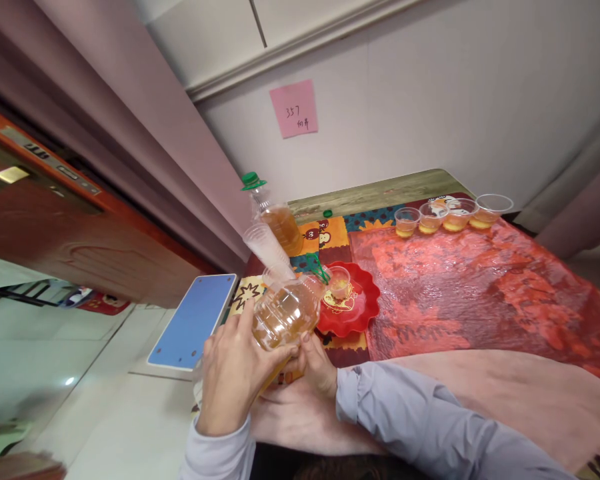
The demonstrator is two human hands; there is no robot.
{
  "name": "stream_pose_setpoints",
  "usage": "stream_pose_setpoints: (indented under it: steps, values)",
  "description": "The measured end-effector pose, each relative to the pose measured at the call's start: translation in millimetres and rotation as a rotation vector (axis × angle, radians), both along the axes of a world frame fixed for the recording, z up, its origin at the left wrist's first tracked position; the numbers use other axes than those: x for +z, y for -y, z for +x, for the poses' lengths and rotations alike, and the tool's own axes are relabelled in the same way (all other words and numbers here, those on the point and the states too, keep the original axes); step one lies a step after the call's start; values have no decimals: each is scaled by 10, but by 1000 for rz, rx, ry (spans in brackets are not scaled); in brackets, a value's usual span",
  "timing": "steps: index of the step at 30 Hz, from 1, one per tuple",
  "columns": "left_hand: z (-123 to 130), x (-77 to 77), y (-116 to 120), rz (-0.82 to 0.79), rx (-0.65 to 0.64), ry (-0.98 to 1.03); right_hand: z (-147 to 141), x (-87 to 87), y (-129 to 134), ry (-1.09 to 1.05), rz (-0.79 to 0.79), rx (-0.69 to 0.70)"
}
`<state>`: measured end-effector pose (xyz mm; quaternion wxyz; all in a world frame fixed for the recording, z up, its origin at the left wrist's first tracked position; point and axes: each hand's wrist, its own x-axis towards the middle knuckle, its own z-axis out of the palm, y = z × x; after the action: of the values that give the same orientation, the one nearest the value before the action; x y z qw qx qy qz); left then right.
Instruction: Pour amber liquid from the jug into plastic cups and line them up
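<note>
Bench [410,189]: biggest item, bare wood strip at far edge, much of the rest under a red patterned cloth [430,287]. Blue panel [194,320] off its L side.

Held bottle [286,313]: clear plastic, amber liq. inside, tilted over near L part of bench, upper end toward the plate. Grip: left hand [233,373] wrapped on its L flank, right hand [317,360] closed on its near R side; both on same bottle. Can't tell if liq. is running out.

2nd bottle [283,227]: far L, amber liq., green top.

Red plate [365,313]: wavy rim, just R of held bottle.

Cup stack [265,243]: nested clear cups, leaning, in front of 2nd bottle; lower end partly hidden by held bottle.

Four cups [459,217]: far R, in a row, some yellow at bottom of each.

Single cup [340,283]: on red plate, near held bottle's upper end.

Green cap [328,213]: loose, far side, R of 2nd bottle.

Risks (my est.): too steep a tilt → surge, single cup overfills. Bottle nudges rim → cup prob. tips, b/c light. Hard squeeze on thin wall → spurt. Swing L/far → cup stack poss. knocked.
</note>
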<state>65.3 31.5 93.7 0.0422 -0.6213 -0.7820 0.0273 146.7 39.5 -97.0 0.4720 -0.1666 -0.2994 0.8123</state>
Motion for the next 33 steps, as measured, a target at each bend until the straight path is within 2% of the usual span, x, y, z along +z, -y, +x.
stream_pose_setpoints:
  steps: [19,33]
  values:
    - [68,75,-14,-54,41,12,-18,-41,8,-2,-18,-5]
    - [57,76,-17,-50,28,16,5,28,4,-29,-23,2]
